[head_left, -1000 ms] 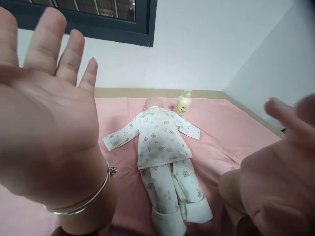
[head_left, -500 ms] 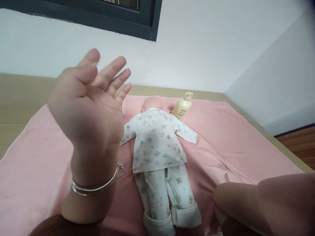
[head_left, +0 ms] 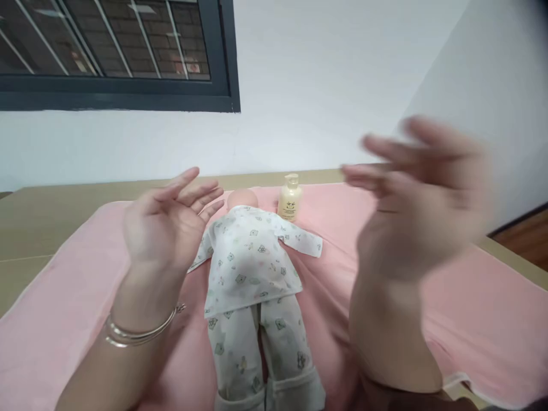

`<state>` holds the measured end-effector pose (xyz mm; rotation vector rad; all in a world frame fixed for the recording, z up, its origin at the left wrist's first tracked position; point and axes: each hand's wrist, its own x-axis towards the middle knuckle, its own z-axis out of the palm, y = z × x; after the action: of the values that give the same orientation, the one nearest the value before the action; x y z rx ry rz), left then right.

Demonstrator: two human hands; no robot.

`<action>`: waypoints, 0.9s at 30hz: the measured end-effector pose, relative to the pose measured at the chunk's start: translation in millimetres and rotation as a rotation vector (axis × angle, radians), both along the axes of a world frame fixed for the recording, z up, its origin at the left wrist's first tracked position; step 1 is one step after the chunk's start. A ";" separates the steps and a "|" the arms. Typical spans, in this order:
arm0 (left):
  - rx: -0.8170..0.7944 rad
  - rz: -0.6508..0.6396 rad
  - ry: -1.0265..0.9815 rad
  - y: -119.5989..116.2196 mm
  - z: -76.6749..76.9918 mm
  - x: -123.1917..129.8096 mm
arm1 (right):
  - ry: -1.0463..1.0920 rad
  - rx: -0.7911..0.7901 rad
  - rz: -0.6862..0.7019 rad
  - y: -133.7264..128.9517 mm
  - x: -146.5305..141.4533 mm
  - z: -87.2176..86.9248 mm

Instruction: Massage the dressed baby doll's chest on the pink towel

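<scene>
Face down on a pink cloth [head_left: 334,285] lies a doll in a white printed top [head_left: 252,257] and matching trousers [head_left: 244,354] with rolled cuffs. The back of its bald head [head_left: 242,199] shows at the far end. My left hand [head_left: 171,222], with bangles on its wrist, is raised palm up at the doll's left side, fingers spread and holding nothing. Raised on the right is my right hand [head_left: 419,200], blurred by motion, its fingers apart with nothing seen in them. A cream pump bottle [head_left: 290,200] stands beside the doll's head.
The cloth covers much of a tan surface [head_left: 38,217] that meets a white wall [head_left: 321,85]. A dark-framed window [head_left: 226,63] with bars is at the upper left. Brown wood [head_left: 524,242] shows at the far right.
My right hand has risen into view from the lower right. My left hand appears lower and smaller. The view has shifted, with more of the window showing.
</scene>
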<state>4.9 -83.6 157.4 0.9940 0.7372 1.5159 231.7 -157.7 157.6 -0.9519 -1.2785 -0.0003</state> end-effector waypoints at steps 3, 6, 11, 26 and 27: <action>0.056 0.191 -0.008 28.4 -32.6 8.4 | -0.051 -0.219 0.034 43.5 -34.2 -29.0; 0.037 0.347 -0.008 58.5 -71.0 16.8 | -0.526 -0.436 0.184 78.6 -69.2 -76.7; 0.050 0.359 0.177 73.6 -122.8 26.9 | -0.910 -0.490 0.287 115.4 -73.7 -124.7; -0.020 0.316 0.687 49.5 -149.8 27.3 | -0.867 -0.821 0.092 114.1 -64.8 -123.7; -0.015 0.320 0.728 50.5 -151.4 26.8 | -0.838 -0.858 0.038 114.2 -64.2 -124.3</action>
<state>31.7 -33.1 5.9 1.4902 1.4721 1.3963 167.5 -43.5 33.3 -1.7658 -2.1406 0.2139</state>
